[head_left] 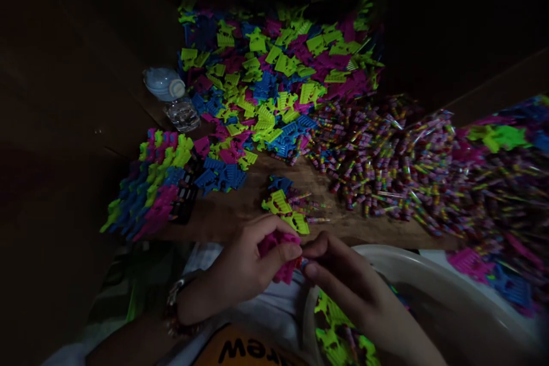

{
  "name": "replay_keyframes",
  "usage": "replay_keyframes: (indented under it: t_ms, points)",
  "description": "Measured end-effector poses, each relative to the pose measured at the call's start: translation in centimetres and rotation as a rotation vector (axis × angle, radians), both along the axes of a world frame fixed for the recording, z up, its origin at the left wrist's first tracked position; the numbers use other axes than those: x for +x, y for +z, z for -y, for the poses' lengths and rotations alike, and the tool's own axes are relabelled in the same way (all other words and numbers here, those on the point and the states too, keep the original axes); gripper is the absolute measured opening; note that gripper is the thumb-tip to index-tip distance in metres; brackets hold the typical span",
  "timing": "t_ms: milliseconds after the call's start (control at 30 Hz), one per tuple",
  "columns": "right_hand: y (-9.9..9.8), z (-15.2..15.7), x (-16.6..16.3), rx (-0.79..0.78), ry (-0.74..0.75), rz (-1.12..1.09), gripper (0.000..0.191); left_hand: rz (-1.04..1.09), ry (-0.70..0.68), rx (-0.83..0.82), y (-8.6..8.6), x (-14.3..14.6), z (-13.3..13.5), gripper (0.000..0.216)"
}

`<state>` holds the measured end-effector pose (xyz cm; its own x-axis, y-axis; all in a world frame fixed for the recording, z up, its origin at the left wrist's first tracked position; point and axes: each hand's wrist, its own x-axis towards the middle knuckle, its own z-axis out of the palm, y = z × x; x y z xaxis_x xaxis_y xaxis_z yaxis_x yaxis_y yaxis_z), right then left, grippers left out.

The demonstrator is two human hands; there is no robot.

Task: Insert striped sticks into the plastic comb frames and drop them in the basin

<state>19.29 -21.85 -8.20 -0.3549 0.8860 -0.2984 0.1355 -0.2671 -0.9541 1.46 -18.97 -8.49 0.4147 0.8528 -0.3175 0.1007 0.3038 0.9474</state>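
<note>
My left hand [244,266] is closed around a pink plastic piece [283,277] just in front of the table edge. Pinched together at that piece's right side are the fingertips of my right hand [343,274]. A small red and bluish bit [302,263] shows at those fingertips, too little of it to name. Just beyond my hands, yellow-green plastic pieces [277,202] and a blue one [281,183] lie on the wooden table [231,211]. Beside them are a few thin tubes with colourful contents [315,206].
A large heap of yellow, pink and blue plastic pieces [257,77] covers the back. Many thin colourful tubes [381,154] are piled right. Left stand stacked rows of pieces [150,189] and a clear bottle [165,84]. A pale basin [429,263] holding pieces is at lower right.
</note>
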Motion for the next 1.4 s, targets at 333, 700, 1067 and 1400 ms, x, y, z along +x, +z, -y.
replay_keyframes:
  t_ms: [333, 700, 1067, 1400]
  points:
    - [-3.0, -0.9, -0.6, 0.208, 0.031, 0.209, 0.012, -0.088, 0.073, 0.037, -3.5, 0.4, -1.0, 0.013]
    - [-1.2, -0.5, -0.4, 0.071, 0.092, 0.121, 0.013, -0.062, -0.023, -0.032, -1.0, 0.0, -1.1, 0.011]
    - [-3.4, -1.7, -1.5, 0.2, 0.092, 0.242, 0.009, 0.045, 0.069, -0.146, -4.7, -0.6, -1.6, 0.023]
    - [-5.6, -6.7, 5.6, 0.448, -0.104, 0.75, 0.025, 0.094, 0.343, -0.37, -5.0, -2.1, -2.6, 0.03]
